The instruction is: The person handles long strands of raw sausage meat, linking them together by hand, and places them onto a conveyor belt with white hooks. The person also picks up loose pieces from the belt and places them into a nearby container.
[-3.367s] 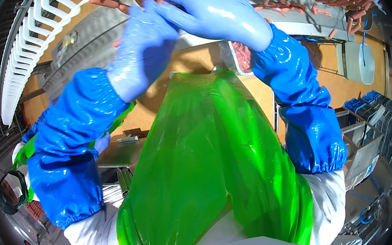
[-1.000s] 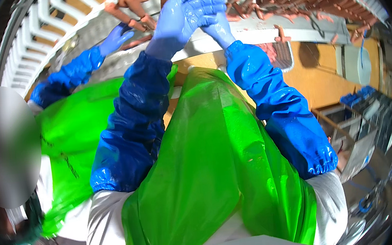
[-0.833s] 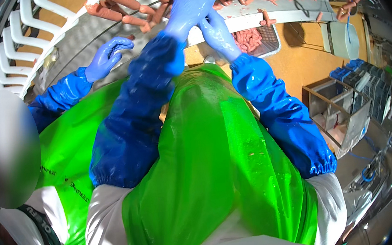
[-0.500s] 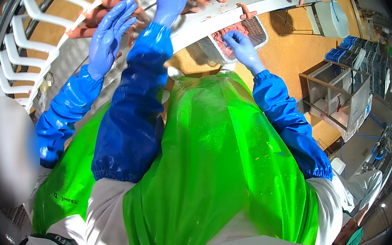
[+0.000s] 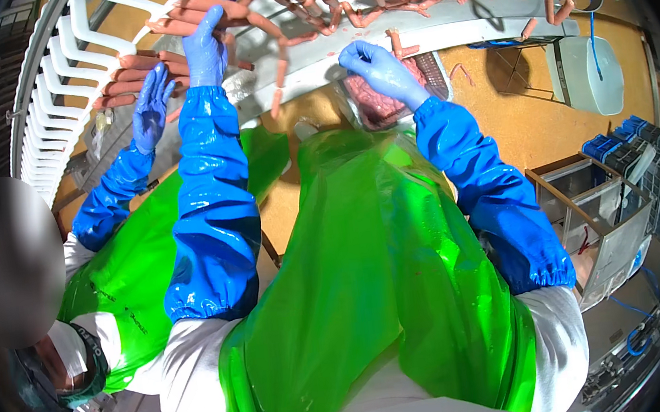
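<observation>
Strings of pink sausage links (image 5: 301, 8) hang from white hooks (image 5: 87, 38) on an overhead rail. My left hand (image 5: 205, 46), in a blue glove, is raised against the links at the upper left. Its palm faces away, so its grip is hidden. My right hand (image 5: 380, 72), also gloved, is curled with its fingertips pinched on a short hanging link (image 5: 395, 41). A tray of loose sausages (image 5: 384, 104) lies just beyond that hand. I wear long blue sleeves and a green plastic apron (image 5: 370, 282).
A co-worker in the same green apron stands at my left, one gloved hand (image 5: 151, 108) raised to the sausages on the hooks. Grey crates (image 5: 595, 202) and blue bins (image 5: 621, 139) stand on the orange floor at right. A white tub (image 5: 593, 70) sits beyond them.
My hands have parted: the left has reached up and left to the hung links, while the right has come down toward the tray. The co-worker's hand has stayed raised at the hooks.
</observation>
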`<state>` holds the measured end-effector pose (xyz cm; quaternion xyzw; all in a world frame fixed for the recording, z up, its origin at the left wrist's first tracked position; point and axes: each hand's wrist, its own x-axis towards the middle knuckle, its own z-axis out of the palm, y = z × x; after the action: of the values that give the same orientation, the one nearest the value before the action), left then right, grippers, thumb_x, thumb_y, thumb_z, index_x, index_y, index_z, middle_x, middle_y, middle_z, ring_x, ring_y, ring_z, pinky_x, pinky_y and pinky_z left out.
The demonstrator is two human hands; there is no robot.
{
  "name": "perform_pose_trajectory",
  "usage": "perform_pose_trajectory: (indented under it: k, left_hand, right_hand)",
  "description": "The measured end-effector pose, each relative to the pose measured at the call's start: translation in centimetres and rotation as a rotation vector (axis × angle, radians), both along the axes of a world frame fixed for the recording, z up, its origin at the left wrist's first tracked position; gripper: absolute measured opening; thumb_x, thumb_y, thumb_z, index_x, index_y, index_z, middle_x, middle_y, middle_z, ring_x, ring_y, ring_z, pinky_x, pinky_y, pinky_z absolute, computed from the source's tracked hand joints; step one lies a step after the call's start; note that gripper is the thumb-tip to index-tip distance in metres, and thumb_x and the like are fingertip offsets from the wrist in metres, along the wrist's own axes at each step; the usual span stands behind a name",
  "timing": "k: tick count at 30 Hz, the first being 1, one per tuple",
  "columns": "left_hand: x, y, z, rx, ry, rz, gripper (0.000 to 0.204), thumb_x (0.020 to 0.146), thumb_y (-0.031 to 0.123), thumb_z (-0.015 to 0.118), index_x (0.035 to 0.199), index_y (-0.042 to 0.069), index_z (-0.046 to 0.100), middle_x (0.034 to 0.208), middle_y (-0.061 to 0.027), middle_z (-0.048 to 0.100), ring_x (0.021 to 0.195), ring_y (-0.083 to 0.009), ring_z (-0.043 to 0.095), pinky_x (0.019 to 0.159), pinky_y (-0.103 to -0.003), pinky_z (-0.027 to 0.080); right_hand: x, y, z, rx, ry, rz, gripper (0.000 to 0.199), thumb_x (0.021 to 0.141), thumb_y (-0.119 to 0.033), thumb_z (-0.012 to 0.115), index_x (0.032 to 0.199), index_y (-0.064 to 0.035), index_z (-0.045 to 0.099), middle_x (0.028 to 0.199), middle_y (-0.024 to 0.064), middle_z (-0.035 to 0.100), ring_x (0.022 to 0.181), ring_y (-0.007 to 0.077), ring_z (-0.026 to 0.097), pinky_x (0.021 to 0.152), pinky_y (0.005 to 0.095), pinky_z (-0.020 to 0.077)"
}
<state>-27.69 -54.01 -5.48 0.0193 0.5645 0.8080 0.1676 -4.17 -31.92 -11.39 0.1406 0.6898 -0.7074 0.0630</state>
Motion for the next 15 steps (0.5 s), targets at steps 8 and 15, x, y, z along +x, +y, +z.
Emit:
perform_pose_trajectory:
  k: [8,15]
  left_hand:
    - [10.6,-6.3,11.5,-0.096,-0.074,0.083,0.022,0.088,0.012,0.058,0.104,-0.002,0.059,0.078,-0.0019,0.054,0.064,-0.0133,0.046,0.078,-0.033,0.047]
    - [17.6,-1.0,13.1,-0.725,-0.008,-0.034,0.016,0.082,0.008,0.067,0.094,-0.003,0.065,0.076,-0.0049,0.063,0.062,-0.0135,0.060,0.055,-0.026,0.048]
  right_hand:
    - [5.7,4.9,0.0,-0.118,-0.129,-0.076,0.030,0.096,-0.029,0.061,0.102,0.0011,0.064,0.093,0.0047,0.064,0.089,0.0118,0.057,0.084,0.0286,0.0465]
    - [7.4,0.2,5.9,-0.072,0.095,0.089,0.041,0.090,-0.021,0.069,0.122,-0.0005,0.053,0.114,0.0100,0.062,0.102,0.0177,0.058,0.095,0.0321,0.0462]
